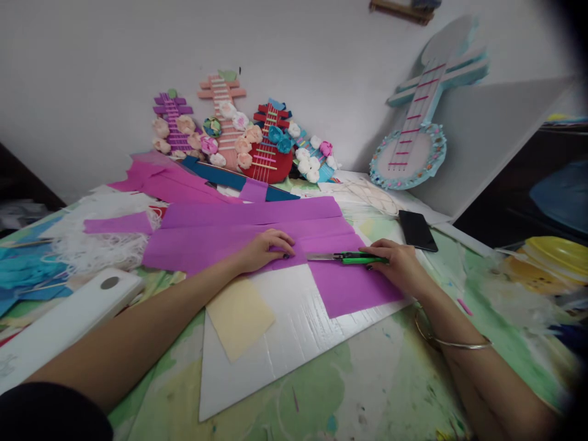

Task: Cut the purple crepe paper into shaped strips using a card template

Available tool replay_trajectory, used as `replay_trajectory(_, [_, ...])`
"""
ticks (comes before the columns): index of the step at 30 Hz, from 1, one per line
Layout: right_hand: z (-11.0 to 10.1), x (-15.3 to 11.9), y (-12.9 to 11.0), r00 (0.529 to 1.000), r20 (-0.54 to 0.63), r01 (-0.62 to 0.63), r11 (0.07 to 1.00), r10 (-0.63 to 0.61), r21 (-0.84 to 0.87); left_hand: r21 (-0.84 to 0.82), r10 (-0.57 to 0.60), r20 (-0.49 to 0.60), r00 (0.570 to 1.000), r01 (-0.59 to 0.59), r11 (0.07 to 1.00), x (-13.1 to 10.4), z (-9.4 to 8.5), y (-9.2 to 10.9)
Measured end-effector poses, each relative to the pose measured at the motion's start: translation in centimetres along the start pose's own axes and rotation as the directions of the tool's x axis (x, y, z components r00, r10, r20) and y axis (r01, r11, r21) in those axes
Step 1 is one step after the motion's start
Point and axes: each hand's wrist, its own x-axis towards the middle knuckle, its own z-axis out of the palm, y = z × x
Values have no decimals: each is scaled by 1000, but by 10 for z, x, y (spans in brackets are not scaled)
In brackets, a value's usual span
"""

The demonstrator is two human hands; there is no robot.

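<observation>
My right hand [399, 262] is closed around the handle of a green and black utility knife [353, 257]. The knife's long silver blade points left across a sheet of purple crepe paper [351, 285]. Resting on the paper left of the blade tip, my left hand [266, 250] has its fingers bent and drawn together with the thumb, gripping or pressing the sheet. Beneath the paper lies a glossy white board [280, 331], with a cream paper square [240, 317] on its left part.
Paper-covered model instruments [271, 147] with flowers lean on the wall, a larger light-blue one [408, 147] at right. A black phone [418, 231] lies beyond my right hand. Left are white shredded strands [108, 245] and a white device [78, 318]. Yellow-lidded tub [554, 260] at right.
</observation>
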Motion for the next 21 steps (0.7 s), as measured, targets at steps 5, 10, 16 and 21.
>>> replay_trajectory(5, [5,6,2,998,-63,16,999,-19,-44,45,11,10,1000,-12,999,1,1,-1])
replay_trajectory(10, [13,10,5,999,-41,31,999,-30,27,99,6,31,1000,-9,995,1,1,-3])
replay_trajectory(16, [19,12,4,997,-26,75,995,-73,72,136,7,72,997,-17,991,2,2,-3])
replay_trajectory(21, [19,11,2,996,-21,92,994,-91,57,157,1,90,996,-15,987,2,2,-4])
